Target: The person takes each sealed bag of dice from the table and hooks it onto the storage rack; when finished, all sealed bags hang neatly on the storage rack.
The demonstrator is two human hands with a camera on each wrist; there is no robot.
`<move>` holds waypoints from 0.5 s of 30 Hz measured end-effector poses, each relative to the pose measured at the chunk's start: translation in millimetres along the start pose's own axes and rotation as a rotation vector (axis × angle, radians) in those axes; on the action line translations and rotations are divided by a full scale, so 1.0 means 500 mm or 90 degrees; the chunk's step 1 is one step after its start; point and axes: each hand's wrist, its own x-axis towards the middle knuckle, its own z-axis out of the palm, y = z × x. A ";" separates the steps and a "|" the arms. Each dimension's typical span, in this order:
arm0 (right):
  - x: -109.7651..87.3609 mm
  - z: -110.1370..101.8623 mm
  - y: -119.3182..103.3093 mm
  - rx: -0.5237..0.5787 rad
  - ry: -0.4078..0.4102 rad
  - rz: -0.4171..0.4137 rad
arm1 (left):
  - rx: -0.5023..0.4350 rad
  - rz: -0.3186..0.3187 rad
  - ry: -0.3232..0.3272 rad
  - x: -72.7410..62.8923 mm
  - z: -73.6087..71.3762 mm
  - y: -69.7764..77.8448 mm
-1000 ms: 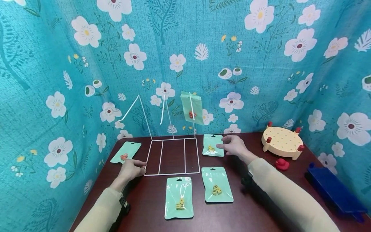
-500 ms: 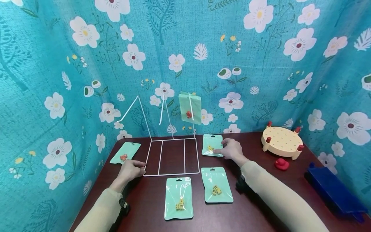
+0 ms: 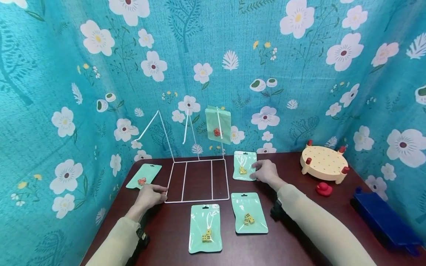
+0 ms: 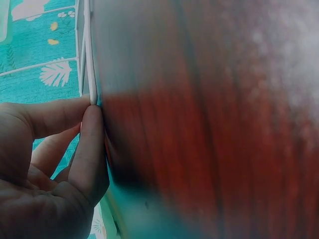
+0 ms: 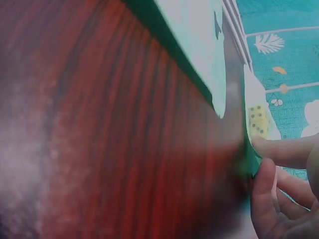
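Observation:
In the head view, my left hand [image 3: 149, 196] is at the front left corner of a white wire rack [image 3: 197, 201]. Its thumb and index finger pinch the rack's wire [image 4: 90, 55] in the left wrist view. Right of the rack, my right hand [image 3: 266, 172] pinches the lower right edge of a mint-green zip pouch [image 3: 244, 160] with yellow dice in its window. The right wrist view shows thumb and finger at the edge of this pouch [image 5: 254, 89], its dice facing up. Another green pouch [image 3: 213, 120], with red dice, hangs on the rack's right hook.
Two pouches with yellow dice, a middle one [image 3: 205, 218] and a right one [image 3: 247, 207], lie in front. A red-dice pouch [image 3: 148, 173] lies left. At right are a cream round stand [image 3: 324, 160], a red rubber duck [image 3: 324, 188] and a blue object [image 3: 386, 218].
My right hand has moved left onto the pouch and now pinches its edge; the pouch has shifted slightly and its dice slid a little. The left hand stays on the rack.

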 end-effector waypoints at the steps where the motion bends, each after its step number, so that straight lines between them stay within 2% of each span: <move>1: -0.001 -0.002 0.001 0.003 -0.006 -0.003 | 0.004 -0.001 0.002 -0.001 0.000 0.001; 7: -0.005 -0.013 0.012 0.038 -0.025 -0.005 | 0.009 0.006 0.002 -0.004 -0.002 0.002; 15: -0.008 -0.029 0.025 0.047 0.029 -0.016 | -0.002 -0.004 -0.002 -0.004 -0.003 0.003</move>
